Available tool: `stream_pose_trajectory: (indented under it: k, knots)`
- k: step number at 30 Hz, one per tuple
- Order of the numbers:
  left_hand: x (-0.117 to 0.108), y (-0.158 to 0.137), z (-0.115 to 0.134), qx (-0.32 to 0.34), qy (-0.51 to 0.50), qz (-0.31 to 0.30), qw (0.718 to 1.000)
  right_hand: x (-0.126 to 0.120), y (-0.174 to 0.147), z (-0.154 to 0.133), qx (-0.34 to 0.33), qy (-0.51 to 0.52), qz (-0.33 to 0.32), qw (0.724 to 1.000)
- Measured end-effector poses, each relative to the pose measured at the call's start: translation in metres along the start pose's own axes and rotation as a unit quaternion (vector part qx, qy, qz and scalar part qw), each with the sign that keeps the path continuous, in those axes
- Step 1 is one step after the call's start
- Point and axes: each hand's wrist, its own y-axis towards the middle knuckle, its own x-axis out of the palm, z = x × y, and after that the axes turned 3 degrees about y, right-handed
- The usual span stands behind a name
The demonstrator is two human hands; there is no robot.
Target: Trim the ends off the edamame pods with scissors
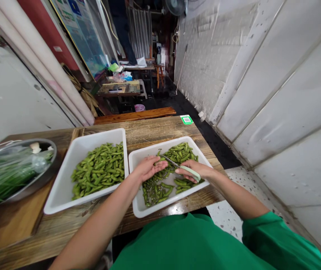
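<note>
My right hand [192, 169] grips a pair of scissors [189, 172] with pale green handles, its blades pointing left toward my left hand. My left hand [151, 167] is turned palm up, fingers loosely bent, with a green edamame pod [158, 152] at the thumb beside the blade tips. Both hands are above a white plastic tray [138, 210] that holds edamame pods [181, 152] and a little water. To the left stands a second white tray [61, 202], with a large heap of edamame pods [101, 168] in it.
A metal bowl [51, 148] with bagged green vegetables [11, 168] sits at the far left near a wooden board [16, 225]. The wooden table [149, 133] carries a QR-code card [186, 119] at its far corner. A bench [137, 114] stands beyond; a white wall [284, 93] runs along the right.
</note>
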Motion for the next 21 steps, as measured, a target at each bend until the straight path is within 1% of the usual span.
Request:
stream_pose_trajectory:
  k: [2, 5, 8, 10, 12, 14, 15, 16, 17, 19, 20, 21]
  knots:
    - [-0.002, 0.003, -0.002, 0.034, 0.022, 0.043, 0.998, -0.001, 0.001, 0.001, 0.005, 0.008, 0.017, 1.000]
    - [-0.006, 0.009, -0.004, 0.093, 0.022, 0.133, 0.987, -0.002, 0.001, -0.002, 0.002, 0.040, 0.046, 0.998]
    - [-0.010, 0.013, -0.003, 0.105, 0.018, 0.188, 0.976, -0.003, 0.000, -0.005, 0.003, 0.049, 0.055, 0.997]
    - [-0.011, 0.015, -0.002, 0.095, 0.036, 0.210, 0.972, -0.003, -0.001, -0.006, 0.004, 0.045, 0.044, 0.998]
    - [-0.010, 0.018, 0.000, 0.079, 0.067, 0.218, 0.970, -0.002, -0.002, -0.005, 0.001, 0.045, 0.035, 0.998]
    - [-0.007, 0.022, 0.001, 0.058, 0.130, 0.209, 0.967, -0.003, -0.002, -0.004, -0.004, 0.049, 0.033, 0.998]
    - [-0.006, 0.024, 0.001, 0.052, 0.183, 0.209, 0.959, -0.003, -0.002, -0.003, -0.005, 0.051, 0.034, 0.998]
    - [-0.005, 0.027, 0.001, 0.053, 0.249, 0.214, 0.943, -0.004, -0.002, -0.003, -0.006, 0.052, 0.036, 0.998]
    - [-0.004, 0.030, 0.001, 0.062, 0.325, 0.226, 0.916, -0.004, -0.002, -0.002, -0.007, 0.052, 0.037, 0.998]
    - [-0.004, 0.036, 0.000, 0.100, 0.472, 0.256, 0.838, -0.005, -0.002, -0.002, -0.007, 0.048, 0.042, 0.998]
    - [-0.005, 0.039, -0.001, 0.116, 0.528, 0.266, 0.798, -0.005, -0.002, -0.002, -0.006, 0.044, 0.045, 0.998]
    - [-0.005, 0.041, -0.002, 0.127, 0.567, 0.268, 0.768, -0.005, -0.002, -0.002, -0.005, 0.040, 0.049, 0.998]
